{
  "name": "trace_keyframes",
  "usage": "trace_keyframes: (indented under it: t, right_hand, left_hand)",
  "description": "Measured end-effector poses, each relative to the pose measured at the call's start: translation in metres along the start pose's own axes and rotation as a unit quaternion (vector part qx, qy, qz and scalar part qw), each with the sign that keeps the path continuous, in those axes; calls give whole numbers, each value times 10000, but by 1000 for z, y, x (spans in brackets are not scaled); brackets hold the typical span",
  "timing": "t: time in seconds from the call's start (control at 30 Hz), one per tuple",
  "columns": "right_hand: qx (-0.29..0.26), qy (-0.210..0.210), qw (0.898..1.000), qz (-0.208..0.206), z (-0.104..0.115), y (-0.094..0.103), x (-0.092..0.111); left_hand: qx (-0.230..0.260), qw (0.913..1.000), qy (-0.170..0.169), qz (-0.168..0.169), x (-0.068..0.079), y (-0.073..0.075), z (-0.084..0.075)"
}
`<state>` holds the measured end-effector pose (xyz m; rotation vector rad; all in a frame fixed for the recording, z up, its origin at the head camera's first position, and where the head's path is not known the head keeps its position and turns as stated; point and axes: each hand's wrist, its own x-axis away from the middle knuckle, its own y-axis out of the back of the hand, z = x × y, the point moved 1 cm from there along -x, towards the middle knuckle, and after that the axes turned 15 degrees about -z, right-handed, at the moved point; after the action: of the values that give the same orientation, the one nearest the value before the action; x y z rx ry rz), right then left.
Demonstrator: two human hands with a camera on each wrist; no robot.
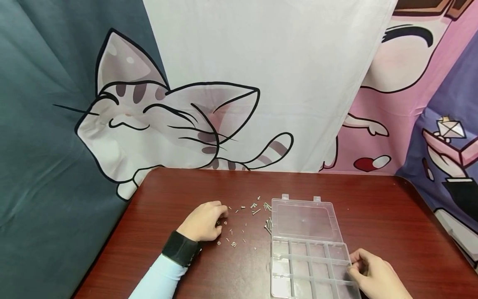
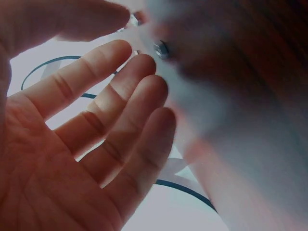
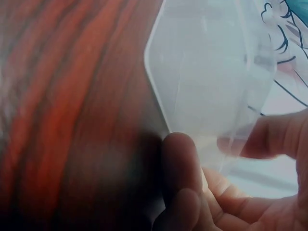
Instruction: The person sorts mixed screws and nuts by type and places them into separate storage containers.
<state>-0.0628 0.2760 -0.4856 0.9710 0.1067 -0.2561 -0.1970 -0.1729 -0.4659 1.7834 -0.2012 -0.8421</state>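
A clear plastic compartment box [image 1: 310,259] lies on the table with its lid [image 1: 304,220] folded back. Along its right side, my right hand [image 1: 377,274] grips the wall between thumb and fingers; the right wrist view shows the thumb [image 3: 262,139] against the see-through plastic. To the left of the box, my left hand [image 1: 203,221] reaches low over the table beside small hardware. Its fingers are loosely extended in the left wrist view, with a hex nut [image 2: 160,49] just beyond the fingertips. Another small metal piece [image 2: 135,19] is right at the thumb tip.
Several small screws [image 1: 256,211] and nuts [image 1: 218,243] are scattered between the left hand and the box. Longer screws [image 1: 268,225] lie against the box's left edge. The brown table [image 1: 179,187] ends at a printed cloth backdrop [image 1: 284,62].
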Motion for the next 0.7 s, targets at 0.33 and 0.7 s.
trace_keyframes:
  t: [0.33,0.7]
  right_hand:
    - [-1164,-525,9892,724,-6,3,-31]
    - [-1527,-1370,9727,1089,-19,-12,-70]
  left_hand:
    - [-188,9998,-107,13,1,-3,4]
    - [-277,9995,39,-146,-1,-7,5]
